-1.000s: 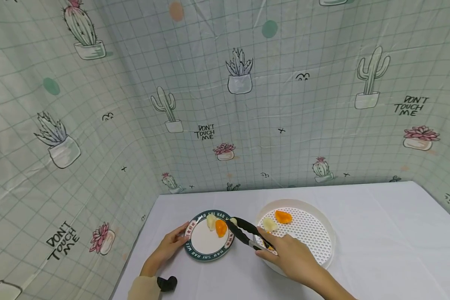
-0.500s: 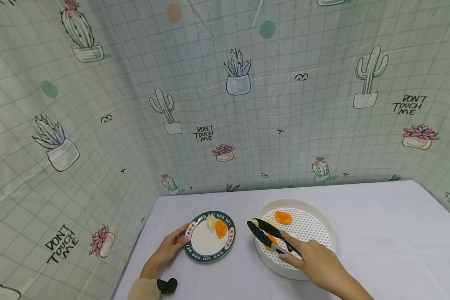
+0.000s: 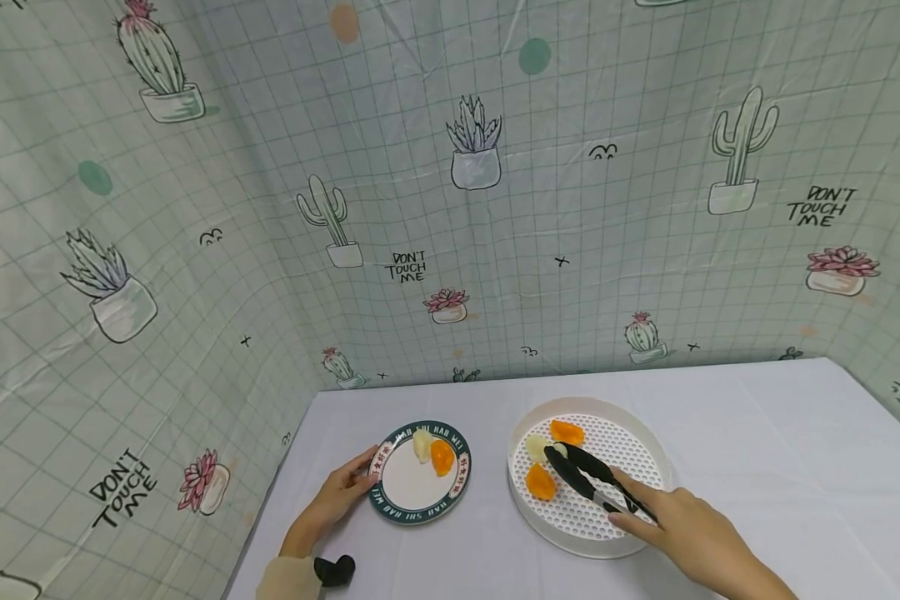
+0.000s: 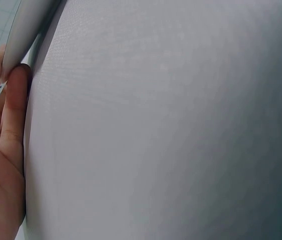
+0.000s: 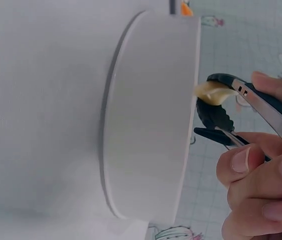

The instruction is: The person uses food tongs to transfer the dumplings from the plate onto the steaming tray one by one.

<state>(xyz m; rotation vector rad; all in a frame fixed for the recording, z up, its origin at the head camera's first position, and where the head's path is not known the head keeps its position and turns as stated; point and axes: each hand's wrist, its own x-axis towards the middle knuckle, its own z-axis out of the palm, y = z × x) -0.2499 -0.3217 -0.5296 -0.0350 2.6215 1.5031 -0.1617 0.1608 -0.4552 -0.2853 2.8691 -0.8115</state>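
My left hand [image 3: 337, 493] pinches the left rim of a round plate [image 3: 412, 485] with a green lettered border. On it lie a pale yellow dumpling [image 3: 422, 447] and an orange dumpling [image 3: 442, 458]. With my right hand [image 3: 686, 527] I hold black-and-steel tongs [image 3: 570, 475] over a round white steamer tray [image 3: 630, 454] with a perforated base. Between the tong tips sits another pale dumpling [image 5: 212, 92], just above the tray's rim in the right wrist view. On the tray rest two orange dumplings [image 3: 541, 482] and one pale dumpling [image 3: 537, 448].
A black strap-like object [image 3: 335, 571] shows beside my left sleeve [image 3: 288, 577]. White cloth [image 3: 765, 467] covers the table, and a cactus-print curtain [image 3: 525, 275] hangs behind it and at the left.
My right hand has carried the tongs and the pale dumpling from the plate's right edge rightward over the steamer tray. My left hand and the plate stay put.
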